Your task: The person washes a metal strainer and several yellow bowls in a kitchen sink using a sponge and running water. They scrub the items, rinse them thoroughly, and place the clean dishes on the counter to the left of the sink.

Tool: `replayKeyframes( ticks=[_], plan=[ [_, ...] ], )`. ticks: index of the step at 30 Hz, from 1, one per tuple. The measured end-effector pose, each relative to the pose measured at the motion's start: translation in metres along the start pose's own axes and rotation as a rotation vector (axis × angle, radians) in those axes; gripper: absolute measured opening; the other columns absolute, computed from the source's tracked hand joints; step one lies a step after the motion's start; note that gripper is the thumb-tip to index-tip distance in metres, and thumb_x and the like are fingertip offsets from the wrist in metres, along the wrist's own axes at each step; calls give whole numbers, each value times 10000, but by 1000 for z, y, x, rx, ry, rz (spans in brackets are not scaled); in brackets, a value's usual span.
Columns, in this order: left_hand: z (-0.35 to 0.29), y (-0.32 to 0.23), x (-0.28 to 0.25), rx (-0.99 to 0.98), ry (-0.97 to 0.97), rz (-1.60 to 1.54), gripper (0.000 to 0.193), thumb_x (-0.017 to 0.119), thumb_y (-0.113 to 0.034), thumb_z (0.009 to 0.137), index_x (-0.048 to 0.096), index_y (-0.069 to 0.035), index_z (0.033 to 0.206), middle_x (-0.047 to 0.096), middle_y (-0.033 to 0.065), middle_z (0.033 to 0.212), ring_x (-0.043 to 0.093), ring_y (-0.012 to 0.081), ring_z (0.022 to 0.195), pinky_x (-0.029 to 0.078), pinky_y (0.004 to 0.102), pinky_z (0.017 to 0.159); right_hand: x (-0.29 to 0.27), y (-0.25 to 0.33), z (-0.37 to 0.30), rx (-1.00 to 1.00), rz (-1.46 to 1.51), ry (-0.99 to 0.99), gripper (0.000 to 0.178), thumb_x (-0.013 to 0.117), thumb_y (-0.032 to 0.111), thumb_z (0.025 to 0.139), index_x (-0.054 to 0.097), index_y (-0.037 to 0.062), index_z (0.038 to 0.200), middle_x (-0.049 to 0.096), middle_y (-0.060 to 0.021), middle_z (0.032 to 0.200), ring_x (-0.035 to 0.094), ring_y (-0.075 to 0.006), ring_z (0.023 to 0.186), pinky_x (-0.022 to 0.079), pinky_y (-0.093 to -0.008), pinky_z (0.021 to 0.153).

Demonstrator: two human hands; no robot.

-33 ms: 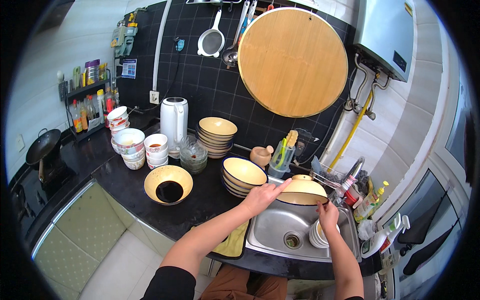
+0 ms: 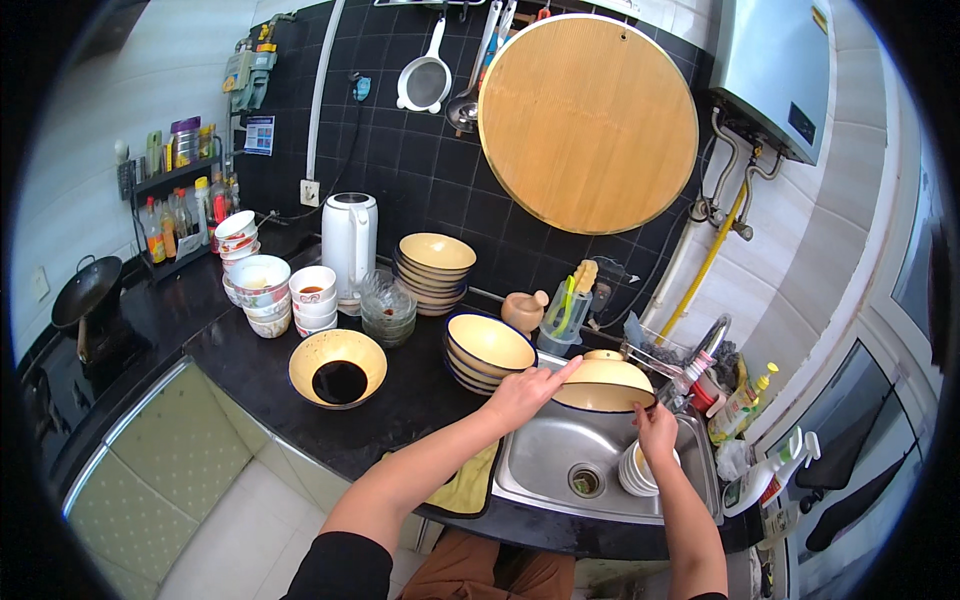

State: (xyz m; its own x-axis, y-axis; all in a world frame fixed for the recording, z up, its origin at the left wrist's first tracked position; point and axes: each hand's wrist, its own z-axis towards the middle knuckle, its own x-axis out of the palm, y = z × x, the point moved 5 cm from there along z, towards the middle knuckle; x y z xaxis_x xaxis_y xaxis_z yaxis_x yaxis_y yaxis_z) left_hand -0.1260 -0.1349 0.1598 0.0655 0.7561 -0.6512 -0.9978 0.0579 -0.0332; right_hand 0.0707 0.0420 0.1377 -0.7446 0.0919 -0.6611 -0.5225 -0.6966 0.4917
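A cream enamel bowl (image 2: 603,386) with a dark rim is tilted bottom-up over the back of the steel sink (image 2: 530,455). My left hand (image 2: 527,394) grips its left side. My right hand (image 2: 656,430) pinches the rim at the right. Below my right hand, a stack of white bowls (image 2: 637,472) leans in the sink by the drain. Left of the sink stands a stack of cream bowls with blue rims (image 2: 490,343). Farther left is a similar bowl (image 2: 371,365) with dark liquid in it.
On the black counter stand a white kettle (image 2: 349,245), glass bowls (image 2: 387,318), another cream bowl stack (image 2: 434,255) and several patterned bowls (image 2: 262,280). The faucet (image 2: 716,335) and spray bottles (image 2: 765,470) are at the right. A yellow cloth (image 2: 465,484) lies at the front edge.
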Motion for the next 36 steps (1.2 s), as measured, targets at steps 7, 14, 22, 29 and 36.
replayKeyframes(
  ticks=[7, 14, 22, 29, 36],
  plan=[
    [14, 35, 13, -431, -23, -461, 336, 403, -86, 827, 401, -8, 1155, 572, 240, 704, 565, 396, 686, 445, 461, 609, 20, 2, 32, 138, 333, 93, 173, 615, 141, 784, 555, 8, 876, 555, -22, 604, 505, -79, 466, 393, -213, 412],
    [18, 108, -13, -846, -124, -810, 306, 449, 3, 742, 466, 49, 1045, 587, 197, 745, 594, 274, 508, 483, 347, 399, 63, 56, 65, 281, 788, 324, 402, 611, 222, 792, 478, 27, 1118, 590, -39, 866, 562, -99, 696, 497, -259, 556],
    [-13, 170, -21, -1169, 8, -680, 142, 464, 6, 697, 529, 106, 776, 579, 199, 659, 578, 270, 434, 461, 334, 343, 143, 120, 55, 243, 866, 479, 383, 650, 250, 742, 574, 45, 1055, 594, -27, 956, 522, -125, 905, 403, -257, 759],
    [-23, 177, -24, -1066, 214, -119, 345, 583, -289, 694, 598, 19, 847, 598, 208, 897, 576, 334, 873, 467, 429, 748, 193, 92, 38, 285, 774, 525, 470, 590, 232, 778, 473, 13, 1178, 512, -99, 1155, 500, -218, 1006, 398, -307, 844],
    [-59, 165, 2, -1539, 381, -1097, 892, 562, -530, 733, 150, -24, 1341, 144, 263, 1357, 459, 498, 1019, 517, 495, 655, 188, 123, 5, 842, 1178, 835, 694, 489, 406, 833, 156, 37, 1317, 171, -220, 1352, 465, -479, 996, 503, -485, 727]
  ],
)
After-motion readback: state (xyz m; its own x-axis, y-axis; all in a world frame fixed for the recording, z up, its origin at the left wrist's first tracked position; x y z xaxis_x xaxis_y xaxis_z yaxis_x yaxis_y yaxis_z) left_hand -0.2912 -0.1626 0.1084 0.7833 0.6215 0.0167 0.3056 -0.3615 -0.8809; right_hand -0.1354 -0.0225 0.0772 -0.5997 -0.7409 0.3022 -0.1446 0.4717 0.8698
